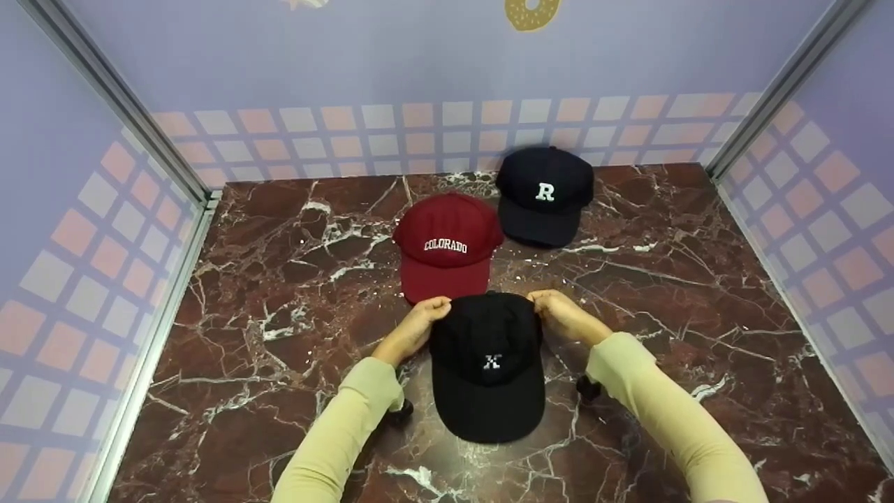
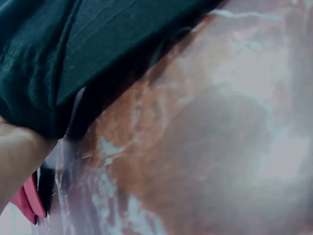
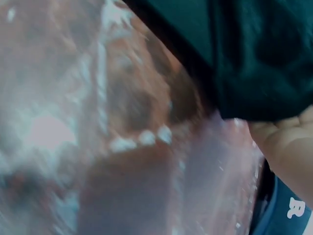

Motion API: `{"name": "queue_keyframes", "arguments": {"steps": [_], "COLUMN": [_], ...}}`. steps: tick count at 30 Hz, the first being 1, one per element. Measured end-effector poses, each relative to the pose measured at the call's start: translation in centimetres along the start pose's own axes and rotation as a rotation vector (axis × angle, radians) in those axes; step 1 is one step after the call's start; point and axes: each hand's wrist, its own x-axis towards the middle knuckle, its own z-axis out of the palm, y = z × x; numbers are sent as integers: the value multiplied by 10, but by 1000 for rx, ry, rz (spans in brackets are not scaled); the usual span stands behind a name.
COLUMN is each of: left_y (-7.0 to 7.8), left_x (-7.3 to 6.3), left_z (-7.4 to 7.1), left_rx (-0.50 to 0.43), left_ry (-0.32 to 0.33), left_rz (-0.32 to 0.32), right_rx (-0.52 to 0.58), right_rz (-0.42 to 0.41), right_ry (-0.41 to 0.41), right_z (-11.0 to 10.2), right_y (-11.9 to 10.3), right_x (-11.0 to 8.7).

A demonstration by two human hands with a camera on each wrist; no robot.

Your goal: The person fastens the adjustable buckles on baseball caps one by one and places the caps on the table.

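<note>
A black baseball cap (image 1: pixel 489 409) with a small white letter on its front is between both hands in the head view, brim toward me. My left hand (image 1: pixel 415 327) grips the cap's left edge near the back of the crown, thumb and fingers at the fabric. On the opposite side my right hand (image 1: pixel 567 316) pinches the right edge the same way. The left wrist view has the cap's dark fabric (image 2: pixel 34 63) over the left hand's fingers. In the right wrist view the cap's edge (image 3: pixel 264 63) covers the right fingertips.
A red cap (image 1: pixel 447 227) lettered COLORADO lies just beyond the black one, its brim close to it. Behind that, a navy cap (image 1: pixel 545 175) with a white R sits against the tiled-pattern back wall (image 1: pixel 419 63). The dark red marble tabletop (image 1: pixel 279 391) has walls left and right.
</note>
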Motion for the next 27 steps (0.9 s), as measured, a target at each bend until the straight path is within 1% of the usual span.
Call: {"name": "queue_keyframes", "arguments": {"steps": [3,4,6,7,9,10,11,13,14,16,17,18,19,23,25,27], "left_y": [-3,-6,-37,-50,-54,-54,-52,-17,-1,10,13,16,15,6,0,-4], "left_x": [1,2,24,32,33,33,32,8,-1,-5,-6,-7,-5,4,8,10], "left_z": [3,2,-18,-27,-29,-28,-24,3,15,25,27,30,30,27,25,23], "left_rx": [-11,-14,-11,-5,15,23,30,52,59,66,62,65,56,-15,-52,-72], "left_ry": [53,61,87,84,106,123,152,188,218,236,239,240,249,283,295,290], "left_rz": [14,22,42,73,104,111,113,121,103,97,99,111,116,149,167,192], "right_rx": [93,125,163,185,200,204,200,209,211,231,248,269,291,383,405,405], "right_rz": [2,5,13,23,27,24,17,8,0,-10,-5,5,18,61,59,48], "right_ry": [59,67,81,90,104,111,118,129,134,149,157,164,172,210,225,229], "right_z": [7,9,12,13,15,16,17,20,21,24,25,26,27,29,29,28], "right_y": [2,3,4,4,5,5,5,4,3,2,1,1,0,-1,-1,0], "right_x": [0,0,0,0,1,1,2,2,2,3,3,4,4,7,8,8]}}
